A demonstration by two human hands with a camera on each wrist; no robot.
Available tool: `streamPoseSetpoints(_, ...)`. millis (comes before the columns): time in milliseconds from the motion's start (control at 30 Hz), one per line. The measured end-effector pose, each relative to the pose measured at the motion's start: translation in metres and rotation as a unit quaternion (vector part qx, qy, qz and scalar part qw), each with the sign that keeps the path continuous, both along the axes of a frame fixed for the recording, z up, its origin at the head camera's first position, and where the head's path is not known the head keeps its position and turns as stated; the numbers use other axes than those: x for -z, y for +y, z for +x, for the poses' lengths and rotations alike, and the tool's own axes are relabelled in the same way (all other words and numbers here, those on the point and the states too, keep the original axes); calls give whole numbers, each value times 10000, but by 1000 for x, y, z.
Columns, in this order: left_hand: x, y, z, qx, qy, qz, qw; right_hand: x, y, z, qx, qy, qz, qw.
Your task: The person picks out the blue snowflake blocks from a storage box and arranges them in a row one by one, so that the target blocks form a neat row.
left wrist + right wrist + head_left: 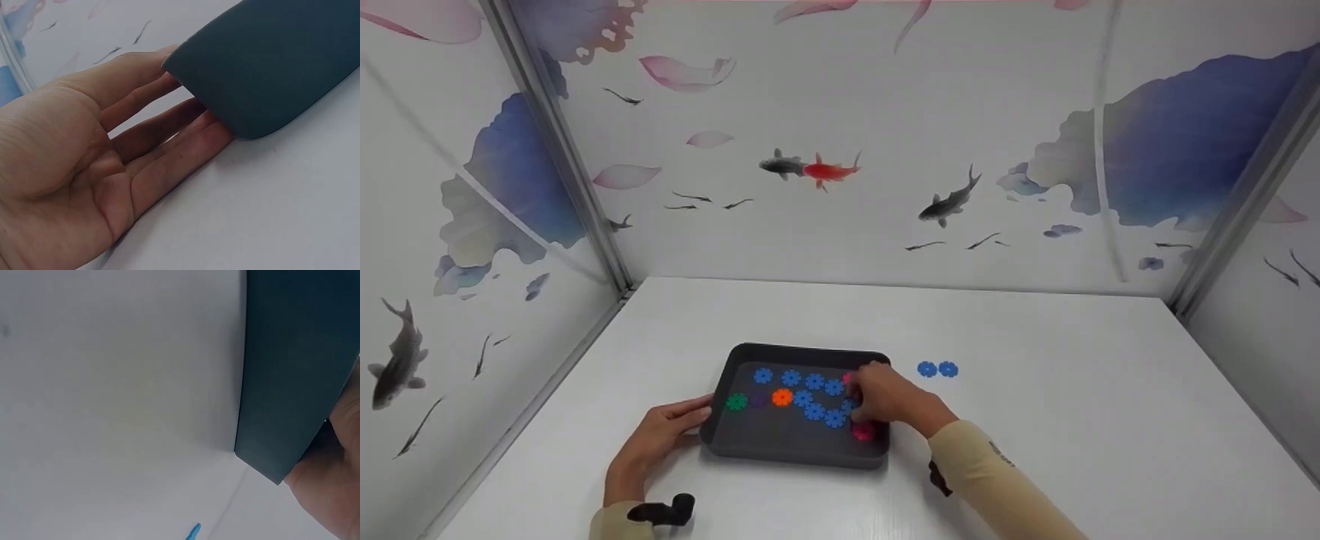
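A dark grey rectangular tray lies on the white table, holding snowflake-shaped plastic discs. Most are blue discs; there are also a green disc, a dark purple disc, an orange disc and a pink disc. My left hand touches the tray's left end with nearly straight fingers, seen against its wall in the left wrist view. Over the tray's right end, my right hand reaches in with bent fingers among blue and pink discs. Whether it pinches one is hidden.
Two blue discs lie side by side on the table, right of the tray. Printed wall panels enclose the table at the back and both sides. Metal posts stand at the back corners.
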State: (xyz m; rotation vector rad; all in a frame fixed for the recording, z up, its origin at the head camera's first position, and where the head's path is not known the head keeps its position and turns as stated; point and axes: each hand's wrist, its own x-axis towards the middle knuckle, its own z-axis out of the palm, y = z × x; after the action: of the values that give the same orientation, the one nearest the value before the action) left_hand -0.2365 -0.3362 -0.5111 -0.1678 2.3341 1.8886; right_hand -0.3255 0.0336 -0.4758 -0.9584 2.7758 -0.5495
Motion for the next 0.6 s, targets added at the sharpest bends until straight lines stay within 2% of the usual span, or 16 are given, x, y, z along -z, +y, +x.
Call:
streamPoseSetpoints(133,-1,3,0,39,-16,43,10000,-1,2,2,78,40,33,10000)
streamPoseSetpoints(367,0,3,0,-154,-90,-9,9998,-3,0,5,133,23,74,9999)
streamPoseSetpoints(600,0,5,0,-186,-109,-97,9997,-4,-1,5,216,-85,78,9997)
